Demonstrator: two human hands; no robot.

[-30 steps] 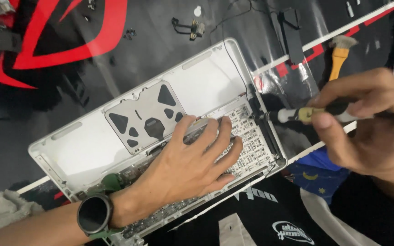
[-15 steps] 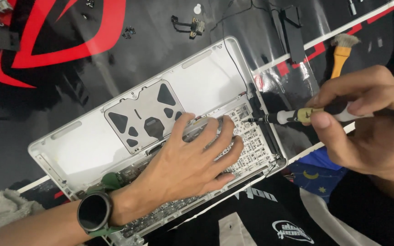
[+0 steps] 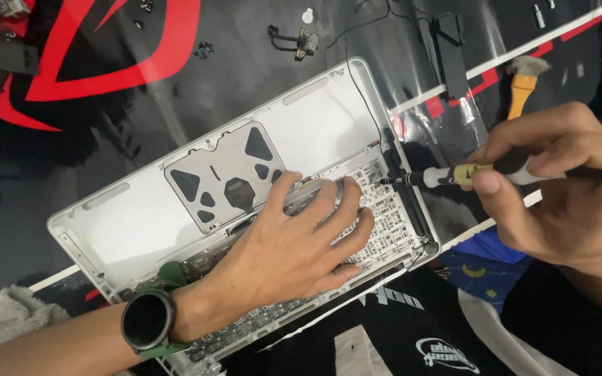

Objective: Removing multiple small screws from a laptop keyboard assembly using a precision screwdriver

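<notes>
An opened silver laptop shell [image 3: 141, 216] lies diagonally on a black and red mat, inside facing up, with the trackpad's back [image 3: 224, 177] and the keyboard's underside [image 3: 391, 223] exposed. My left hand [image 3: 294, 240], with a dark round watch on the wrist, presses flat on the keyboard's underside. My right hand [image 3: 559, 188] grips a screwdriver [image 3: 454, 175] with a black and yellow handle. Its tip touches the black strip at the shell's right edge [image 3: 393, 163].
A brush with an orange handle [image 3: 520, 87] lies at the upper right. A black bar-shaped part [image 3: 451, 52], a small connector board with cable [image 3: 299, 42] and loose screws lie above the shell. A grey cloth [image 3: 1, 324] sits at lower left, a blue patterned piece [image 3: 485, 268] at lower right.
My right hand has turned the screwdriver slightly while its tip stays at the shell's right edge. My left hand stays flat on the keyboard's underside.
</notes>
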